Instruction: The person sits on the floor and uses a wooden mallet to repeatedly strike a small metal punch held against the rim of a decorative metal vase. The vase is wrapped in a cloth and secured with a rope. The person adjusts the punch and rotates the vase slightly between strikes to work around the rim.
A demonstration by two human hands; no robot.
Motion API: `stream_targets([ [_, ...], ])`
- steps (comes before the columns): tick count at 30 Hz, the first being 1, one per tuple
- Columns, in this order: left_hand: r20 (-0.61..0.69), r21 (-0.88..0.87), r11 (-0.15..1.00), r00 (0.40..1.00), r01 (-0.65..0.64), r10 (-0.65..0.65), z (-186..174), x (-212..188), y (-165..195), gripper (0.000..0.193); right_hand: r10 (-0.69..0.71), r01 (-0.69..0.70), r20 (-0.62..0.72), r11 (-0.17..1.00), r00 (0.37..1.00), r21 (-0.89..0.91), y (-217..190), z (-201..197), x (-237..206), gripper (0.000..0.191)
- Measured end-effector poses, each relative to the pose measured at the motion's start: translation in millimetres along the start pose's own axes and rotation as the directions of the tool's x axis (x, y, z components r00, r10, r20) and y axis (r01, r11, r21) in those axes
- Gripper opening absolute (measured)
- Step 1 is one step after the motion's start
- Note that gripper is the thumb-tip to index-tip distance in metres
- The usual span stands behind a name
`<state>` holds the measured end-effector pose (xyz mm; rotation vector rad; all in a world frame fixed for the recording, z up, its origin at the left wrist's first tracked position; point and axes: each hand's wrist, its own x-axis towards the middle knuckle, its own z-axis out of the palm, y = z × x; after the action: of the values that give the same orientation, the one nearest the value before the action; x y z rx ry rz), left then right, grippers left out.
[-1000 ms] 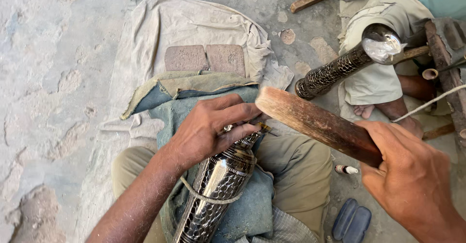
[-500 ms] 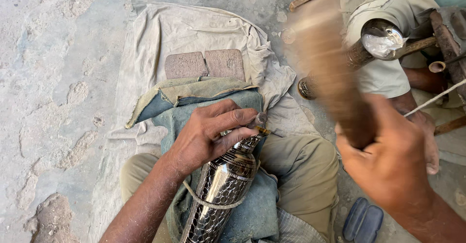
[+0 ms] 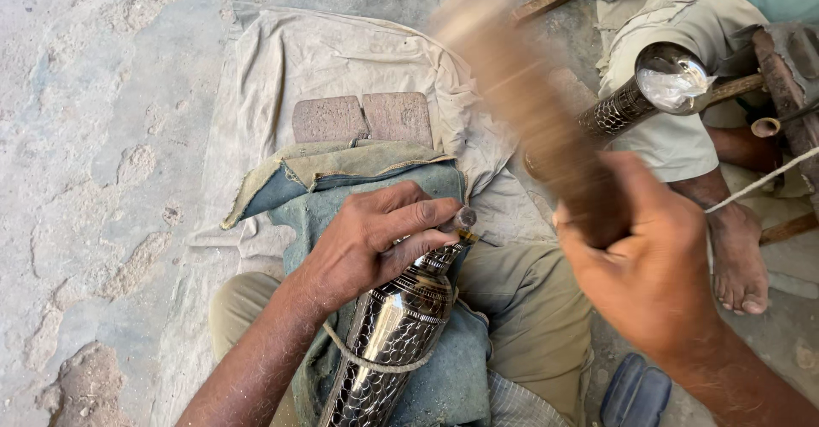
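Sitting on the floor (image 3: 102, 137), we work with our legs crossed on a pale cloth (image 3: 324, 60) spread over the rough ground. Its far edge lies near the top of the view, and its left edge runs down beside bare cracked floor, where we see lots of open room. On the right side room is tight: another person's foot (image 3: 740, 256) and leg sit close by, next to a second patterned metal tube (image 3: 614, 111) with a shiny round end.

Our left hand (image 3: 375, 239) rests on top of the metal vase (image 3: 388, 342) that lies tilted across our lap on a blue-green rag (image 3: 316, 209). Our left fingers (image 3: 418, 218) are curled, and they pinch a small punch tool (image 3: 464, 219) against the narrow neck of the vase. Our right hand (image 3: 648, 265) is closed tight around a wooden mallet (image 3: 529, 111), which is lifted high and looks blurry. It is well apart from the vase.

The vase is shiny silver and dark, with small scale shapes all over its body and thin bands near the neck. A loop of string (image 3: 367, 360) goes round its middle. Two flat reddish bricks (image 3: 363, 118) sit side by side on the cloth, just past the rag. A dark blue sandal (image 3: 636, 393) lies by our right knee.
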<state>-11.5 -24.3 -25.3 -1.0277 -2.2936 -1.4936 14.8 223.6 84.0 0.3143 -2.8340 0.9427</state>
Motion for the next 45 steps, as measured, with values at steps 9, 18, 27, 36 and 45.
stream_targets([
  [9, -0.028, 0.024, 0.997, 0.997, -0.075, 0.075, 1.2, 0.5, -1.5, 0.032, -0.094, 0.151, 0.143, 0.874, 0.985, -0.461, 29.3, -19.3, -28.3, 0.055],
  [18, 0.041, 0.018, 1.000, 0.999, -0.019, 0.018, -3.1, 3.4, 0.7, 0.033, 0.205, -0.008, 0.155, 0.628, 0.966, -0.779, 55.3, -40.9, -56.5, 0.056],
  [27, 0.043, 0.048, 0.999, 0.999, -0.004, 0.002, -1.7, 2.6, 1.5, 0.033, 0.003, 0.094, 0.136, 0.713, 0.991, -0.695, 55.8, -37.3, -59.9, 0.050],
  [36, 0.063, 0.061, 0.998, 0.998, -0.019, 0.015, -2.5, 2.4, -0.7, 0.032, 0.071, -0.037, 0.033, 0.804, 0.997, -0.593, 38.4, -35.4, -54.5, 0.060],
  [45, 0.035, 0.002, 0.998, 0.997, -0.062, 0.062, -4.8, 2.3, -2.4, 0.032, 0.057, 0.025, 0.094, 0.710, 0.994, -0.704, 52.3, -31.4, -60.1, 0.049],
])
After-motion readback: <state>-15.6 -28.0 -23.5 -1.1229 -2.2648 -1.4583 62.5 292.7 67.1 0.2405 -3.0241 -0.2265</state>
